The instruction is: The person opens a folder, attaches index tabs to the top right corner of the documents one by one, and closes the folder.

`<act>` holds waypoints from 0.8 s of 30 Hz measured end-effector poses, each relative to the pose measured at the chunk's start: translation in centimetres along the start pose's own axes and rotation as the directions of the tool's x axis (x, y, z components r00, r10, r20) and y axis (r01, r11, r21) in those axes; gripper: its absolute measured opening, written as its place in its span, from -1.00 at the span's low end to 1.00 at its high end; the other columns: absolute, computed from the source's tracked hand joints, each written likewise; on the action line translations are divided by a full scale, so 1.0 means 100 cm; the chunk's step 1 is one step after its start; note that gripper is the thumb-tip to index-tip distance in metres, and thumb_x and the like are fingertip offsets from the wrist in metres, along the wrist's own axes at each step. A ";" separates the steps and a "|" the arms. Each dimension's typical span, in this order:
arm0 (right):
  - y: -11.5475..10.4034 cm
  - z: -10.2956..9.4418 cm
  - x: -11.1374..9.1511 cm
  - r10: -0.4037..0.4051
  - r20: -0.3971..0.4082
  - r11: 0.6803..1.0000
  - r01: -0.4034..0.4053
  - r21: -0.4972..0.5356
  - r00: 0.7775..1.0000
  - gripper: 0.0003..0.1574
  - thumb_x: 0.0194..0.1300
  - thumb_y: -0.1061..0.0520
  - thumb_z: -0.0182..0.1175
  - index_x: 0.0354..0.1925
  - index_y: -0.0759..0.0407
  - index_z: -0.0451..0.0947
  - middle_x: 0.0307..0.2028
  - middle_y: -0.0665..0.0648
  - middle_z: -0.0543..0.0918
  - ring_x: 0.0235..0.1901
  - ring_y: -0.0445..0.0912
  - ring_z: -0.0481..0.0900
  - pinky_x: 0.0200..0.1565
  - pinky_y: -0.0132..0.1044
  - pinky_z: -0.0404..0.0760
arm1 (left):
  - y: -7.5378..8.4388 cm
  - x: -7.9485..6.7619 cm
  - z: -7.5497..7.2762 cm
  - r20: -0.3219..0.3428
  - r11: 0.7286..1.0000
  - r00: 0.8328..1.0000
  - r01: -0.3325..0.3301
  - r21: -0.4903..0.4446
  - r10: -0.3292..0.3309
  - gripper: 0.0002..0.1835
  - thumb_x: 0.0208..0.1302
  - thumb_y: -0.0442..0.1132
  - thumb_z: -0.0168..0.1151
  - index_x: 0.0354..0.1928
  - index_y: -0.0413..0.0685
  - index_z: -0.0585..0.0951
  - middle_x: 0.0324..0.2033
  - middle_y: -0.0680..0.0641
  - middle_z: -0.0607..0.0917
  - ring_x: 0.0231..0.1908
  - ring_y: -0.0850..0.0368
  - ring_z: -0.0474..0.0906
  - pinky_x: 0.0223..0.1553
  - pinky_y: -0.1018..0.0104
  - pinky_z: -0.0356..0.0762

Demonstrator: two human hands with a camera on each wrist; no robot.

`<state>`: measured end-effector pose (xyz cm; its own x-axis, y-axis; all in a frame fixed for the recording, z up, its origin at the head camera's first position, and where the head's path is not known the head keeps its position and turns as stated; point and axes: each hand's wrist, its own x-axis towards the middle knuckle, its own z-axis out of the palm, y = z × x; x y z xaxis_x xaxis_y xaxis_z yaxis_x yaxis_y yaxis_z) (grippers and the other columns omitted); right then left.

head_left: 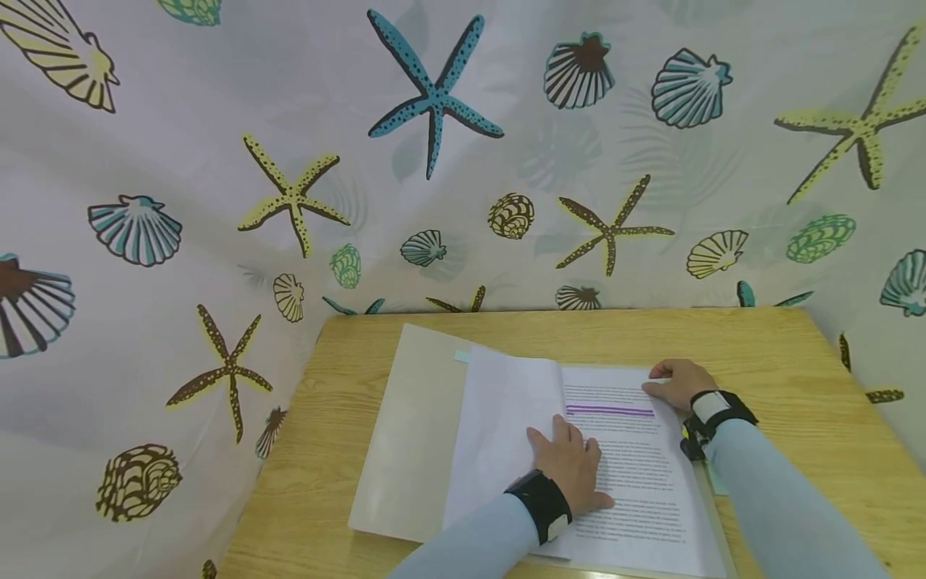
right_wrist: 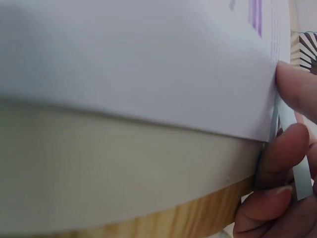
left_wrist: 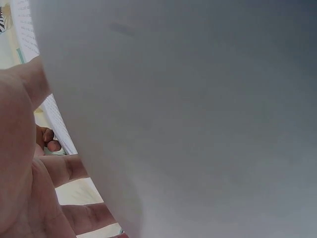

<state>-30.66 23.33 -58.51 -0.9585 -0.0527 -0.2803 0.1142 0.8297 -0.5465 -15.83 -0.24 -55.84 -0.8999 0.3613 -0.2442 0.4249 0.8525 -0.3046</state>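
An open document of printed pages [head_left: 629,458] lies in a pale folder [head_left: 408,434] on the wooden table. Two purple highlighted lines cross the upper part of the right page. My left hand [head_left: 567,462] rests with spread fingers over the middle fold, touching the turned white page [head_left: 499,426]. At the right page's upper right edge, my right hand [head_left: 680,384] pinches a narrow pale blue sticky tab [right_wrist: 294,144], thumb on the page side and fingers curled beneath. Another pale blue tab [head_left: 461,356] sticks out from the turned page's top left. The right fingertips are partly hidden in the head view.
Wooden table surface [head_left: 304,482] surrounds the folder. A pale green piece [head_left: 716,480] shows beside the folder's right edge, partly behind the right forearm. A white cloth [head_left: 217,121] printed with shells and starfish hangs behind and left of the table.
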 end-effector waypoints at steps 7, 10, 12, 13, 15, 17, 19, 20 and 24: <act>0.000 -0.001 -0.001 0.009 0.034 0.999 -0.011 0.037 0.999 -0.58 0.26 0.06 0.26 0.00 0.28 0.51 -0.05 0.35 0.57 -0.21 0.12 0.48 -0.26 -0.15 0.45 | -0.001 -0.002 -0.003 0.015 1.000 1.000 -0.004 -0.003 0.004 -0.03 -0.08 0.68 -0.11 0.35 0.36 0.34 0.30 -0.02 0.41 0.34 -0.09 0.20 0.06 -0.31 0.36; 0.000 -0.002 0.000 0.005 0.049 0.999 -0.007 0.047 0.999 -0.60 0.28 0.11 0.22 0.02 0.28 0.50 -0.04 0.34 0.56 -0.18 0.13 0.48 -0.22 -0.13 0.45 | -0.001 -0.002 -0.003 0.019 1.000 1.000 -0.003 0.001 0.003 -0.02 -0.08 0.67 -0.12 0.36 0.35 0.33 0.31 -0.03 0.40 0.34 -0.10 0.20 0.06 -0.31 0.36; 0.000 -0.002 -0.001 0.003 0.047 0.999 -0.005 0.047 0.999 -0.60 0.27 0.10 0.20 0.02 0.28 0.50 -0.05 0.33 0.55 -0.18 0.13 0.47 -0.22 -0.11 0.44 | -0.001 -0.001 -0.002 0.017 1.000 1.000 0.001 0.003 -0.001 -0.02 -0.08 0.68 -0.12 0.36 0.35 0.33 0.30 -0.03 0.40 0.34 -0.10 0.20 0.06 -0.32 0.35; -0.001 -0.002 -0.001 0.005 0.043 0.999 -0.007 0.045 0.999 -0.61 0.28 0.09 0.20 0.01 0.28 0.51 -0.07 0.33 0.56 -0.18 0.13 0.47 -0.23 -0.12 0.44 | -0.001 0.000 -0.001 0.015 1.000 1.000 0.002 0.003 -0.002 -0.02 -0.08 0.68 -0.12 0.36 0.35 0.33 0.30 -0.03 0.40 0.34 -0.10 0.20 0.06 -0.32 0.35; -0.002 -0.002 -0.001 0.010 0.024 0.999 -0.011 0.035 1.000 -0.61 0.28 0.03 0.19 -0.04 0.27 0.53 -0.13 0.29 0.58 -0.23 0.11 0.47 -0.30 -0.15 0.42 | 0.000 0.000 0.000 0.011 1.000 1.000 0.004 0.005 -0.004 -0.01 -0.09 0.68 -0.12 0.36 0.35 0.33 0.30 -0.03 0.41 0.34 -0.10 0.21 0.06 -0.33 0.35; -0.004 -0.002 -0.003 0.020 0.002 0.999 -0.020 0.028 1.000 -0.59 0.28 -0.05 0.18 -0.11 0.27 0.55 -0.23 0.25 0.60 -0.30 0.07 0.47 -0.39 -0.20 0.40 | 0.001 0.001 0.001 0.007 1.000 1.000 0.005 0.008 -0.006 -0.01 -0.10 0.69 -0.13 0.36 0.35 0.33 0.30 -0.03 0.41 0.34 -0.10 0.21 0.05 -0.33 0.35; -0.006 -0.001 -0.004 0.035 -0.019 0.999 -0.035 0.023 0.999 -0.56 0.27 -0.11 0.19 -0.18 0.26 0.56 -0.33 0.19 0.60 -0.38 0.03 0.47 -0.47 -0.24 0.38 | 0.002 0.002 0.001 0.007 1.000 1.000 0.006 0.010 -0.006 -0.01 -0.10 0.69 -0.13 0.36 0.35 0.33 0.30 -0.02 0.41 0.33 -0.10 0.21 0.05 -0.33 0.35; -0.008 -0.001 -0.005 0.040 -0.026 0.999 -0.039 0.022 0.999 -0.55 0.27 -0.13 0.20 -0.21 0.26 0.56 -0.37 0.17 0.59 -0.41 0.01 0.47 -0.50 -0.25 0.38 | 0.002 0.002 0.001 0.008 1.000 1.000 0.006 0.010 -0.006 -0.01 -0.10 0.69 -0.13 0.36 0.36 0.33 0.30 -0.02 0.41 0.34 -0.10 0.21 0.05 -0.33 0.35; -0.012 -0.001 -0.007 0.058 -0.035 0.998 -0.057 0.013 0.998 -0.56 0.26 -0.13 0.23 -0.27 0.26 0.56 -0.43 0.14 0.58 -0.48 -0.02 0.47 -0.55 -0.27 0.39 | 0.002 0.003 0.002 0.010 1.000 1.000 0.007 0.005 -0.007 -0.01 -0.10 0.69 -0.12 0.36 0.36 0.33 0.30 -0.02 0.41 0.33 -0.09 0.22 0.05 -0.34 0.35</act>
<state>-30.14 22.41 -57.58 -0.9588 0.0146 -0.2836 0.1723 0.8238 -0.5401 -15.96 -0.01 -56.15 -0.9017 0.3515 -0.2518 0.4193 0.8528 -0.3112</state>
